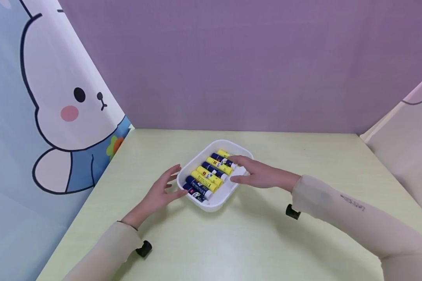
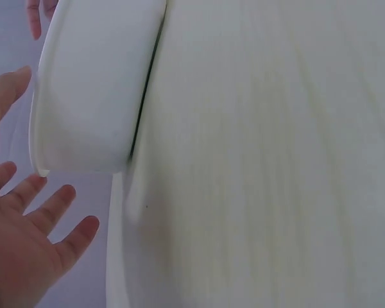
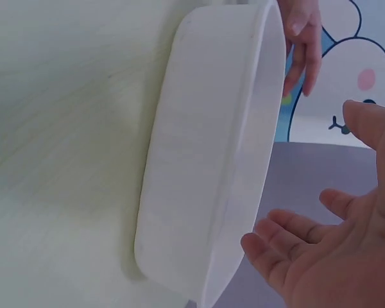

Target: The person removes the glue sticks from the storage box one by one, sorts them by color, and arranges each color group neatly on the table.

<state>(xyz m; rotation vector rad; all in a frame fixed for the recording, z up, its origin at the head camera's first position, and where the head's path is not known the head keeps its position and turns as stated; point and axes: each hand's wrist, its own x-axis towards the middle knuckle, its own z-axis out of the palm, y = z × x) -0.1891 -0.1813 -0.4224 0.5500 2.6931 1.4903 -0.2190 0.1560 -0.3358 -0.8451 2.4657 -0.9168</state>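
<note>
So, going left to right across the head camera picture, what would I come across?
The printed white rabbit, the left hand, the white container with its yellow and dark blue sticks, the right hand, then the right sleeve.

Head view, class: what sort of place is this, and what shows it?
Probably an indoor, screened-off tabletop workspace: a pale table, a plain purple panel behind its far edge, and a cartoon-printed sheet along the picture's left side.
</note>
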